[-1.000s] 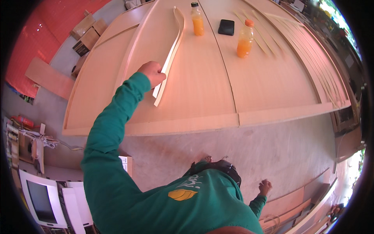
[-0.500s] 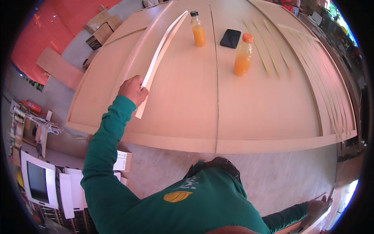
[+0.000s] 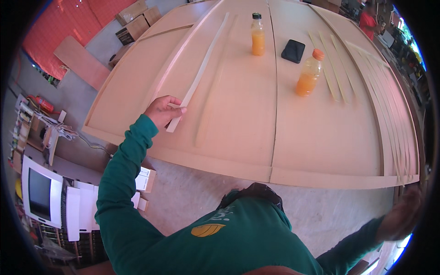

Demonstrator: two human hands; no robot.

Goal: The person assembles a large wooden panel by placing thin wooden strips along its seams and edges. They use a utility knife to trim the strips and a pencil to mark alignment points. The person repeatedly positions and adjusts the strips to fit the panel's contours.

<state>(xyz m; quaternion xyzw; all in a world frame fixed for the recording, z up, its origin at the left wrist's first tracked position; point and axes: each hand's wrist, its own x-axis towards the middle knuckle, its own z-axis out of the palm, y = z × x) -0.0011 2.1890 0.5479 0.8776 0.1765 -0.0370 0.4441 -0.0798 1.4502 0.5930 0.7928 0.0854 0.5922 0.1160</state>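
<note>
My left hand [image 3: 164,111] pinches a long white strip [image 3: 198,80] near its near end, over the left part of a large framed wooden panel [image 3: 238,114]. The strip slants away toward the panel's far side. Right of it and apart from it shows a thin pale wooden strip [image 3: 214,87], slightly blurred. My right hand [image 3: 405,213] is smeared by motion beside the panel's near right corner. Whether it holds anything cannot be made out.
On the panel stand a dark-capped juice bottle [image 3: 258,39] and an orange-capped one [image 3: 309,78], with a black phone [image 3: 293,51] between them. Several thin strips [image 3: 337,73] lie at the right. Cardboard boxes [image 3: 138,17] and a fire extinguisher [image 3: 44,104] are to the left.
The white strip and the wooden strip, close together before, are now apart, the wooden one farther right. My right hand has come up from the lower right toward the panel's corner.
</note>
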